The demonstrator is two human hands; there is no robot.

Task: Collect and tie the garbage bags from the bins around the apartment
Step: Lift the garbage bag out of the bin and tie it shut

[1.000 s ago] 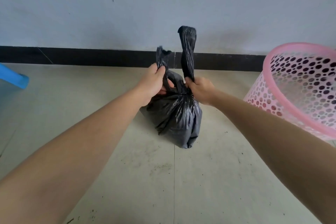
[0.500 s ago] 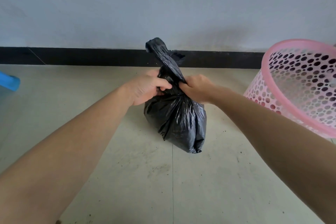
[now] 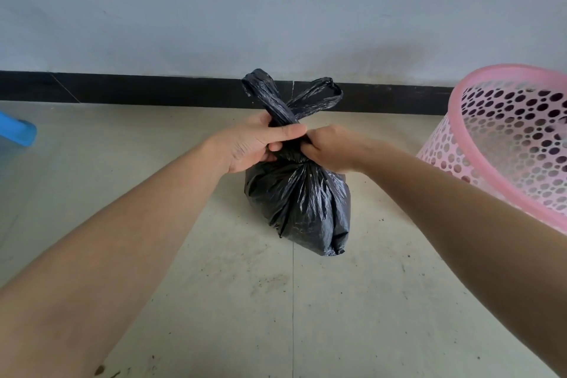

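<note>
A filled black garbage bag point(image 3: 302, 205) stands on the tiled floor close to the wall. Its two twisted top ends cross each other above the neck and stick up left and right. My left hand point(image 3: 256, 143) grips the neck from the left, thumb laid across the crossing. My right hand point(image 3: 329, 147) pinches the neck from the right, fingers curled into the plastic. The two hands touch at the crossing. A pink perforated bin point(image 3: 518, 138) stands tilted at the right edge, with no bag in it.
A white wall with a black skirting board point(image 3: 138, 90) runs behind the bag. A blue plastic object point(image 3: 17, 127) pokes in at the left edge. The pale floor tiles around the bag show specks of dirt.
The two bag ends stood upright and apart a second ago; they now cross over each other. Both hands have closed in together at the neck, and the bag has sunk a little.
</note>
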